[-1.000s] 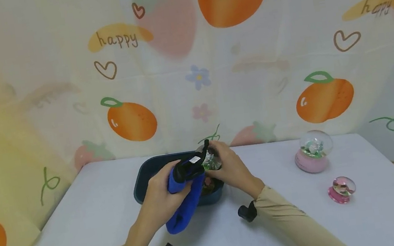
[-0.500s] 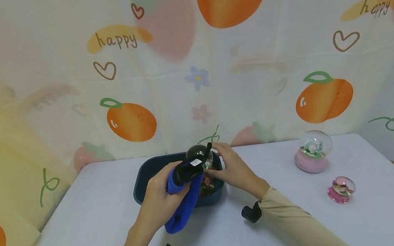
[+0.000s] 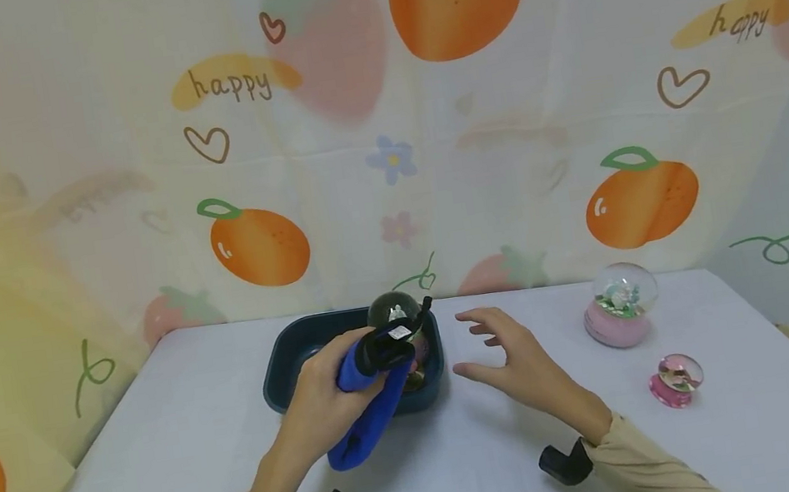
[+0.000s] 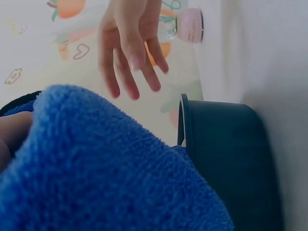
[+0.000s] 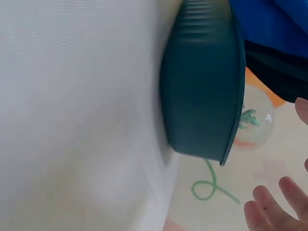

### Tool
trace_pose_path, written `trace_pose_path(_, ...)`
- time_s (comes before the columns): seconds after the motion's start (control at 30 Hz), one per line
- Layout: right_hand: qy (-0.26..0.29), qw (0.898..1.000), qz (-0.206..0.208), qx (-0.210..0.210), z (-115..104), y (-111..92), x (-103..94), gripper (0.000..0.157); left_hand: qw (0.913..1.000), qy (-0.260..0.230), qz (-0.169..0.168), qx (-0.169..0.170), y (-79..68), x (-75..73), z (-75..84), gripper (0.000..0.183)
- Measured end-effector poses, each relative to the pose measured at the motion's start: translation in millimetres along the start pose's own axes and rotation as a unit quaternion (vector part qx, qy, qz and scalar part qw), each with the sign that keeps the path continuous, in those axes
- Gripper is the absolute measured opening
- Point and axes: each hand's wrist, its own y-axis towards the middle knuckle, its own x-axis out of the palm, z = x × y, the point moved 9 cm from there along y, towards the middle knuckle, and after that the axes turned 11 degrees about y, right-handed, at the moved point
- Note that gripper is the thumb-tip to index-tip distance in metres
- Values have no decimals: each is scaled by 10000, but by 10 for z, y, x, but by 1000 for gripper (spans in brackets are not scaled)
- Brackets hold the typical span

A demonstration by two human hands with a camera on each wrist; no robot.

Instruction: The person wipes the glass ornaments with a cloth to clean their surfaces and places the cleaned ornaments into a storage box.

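Note:
A blue plush cloth [image 3: 367, 428] with black edging and a white tag is gripped in my left hand [image 3: 320, 391], above the dark teal bin [image 3: 278, 372]. Part of a snow globe [image 3: 390, 307] shows in the bin behind the cloth, and its clear dome [image 5: 257, 120] rises past the rim in the right wrist view. Something reddish-brown lies lower in the bin, mostly covered by the cloth. My right hand [image 3: 524, 358] is off to the right of the bin, fingers spread and holding nothing. In the left wrist view, the cloth's fuzzy face [image 4: 96, 163] fills the lower part.
On the right of the white table [image 3: 473, 479] stands a snow globe with a pale pink base [image 3: 619, 324]. A smaller globe with a deep pink base [image 3: 675, 383] is nearer the front. A fruit-printed curtain [image 3: 354, 176] hangs behind the table.
My right hand has let go of the snow globe in the bin and drawn back to the right. The left hand with the cloth has barely moved.

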Motion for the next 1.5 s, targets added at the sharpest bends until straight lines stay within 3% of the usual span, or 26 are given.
trace_pose_path(0.63, -589, 9969, 511, 89, 49, -468, -465, 59, 9973, 59, -676, -266, -21, 182, -19, 57)
trace_pose_path(0.97, -1081, 9906, 716, -427, 1, -652, -703, 60, 9960, 160, -872, -146, -31, 204, 22, 60)
trace_pose_path(1.17, -1242, 9906, 401, -411, 27, -683, -803, 56, 9948, 446, -891, 202, -33, 222, 80, 65)
trace_pose_path(1.5, -1392, 9901, -7, -205, 71, -697, -1033, 52, 9942, 490, -955, 74, -39, 214, 80, 63)
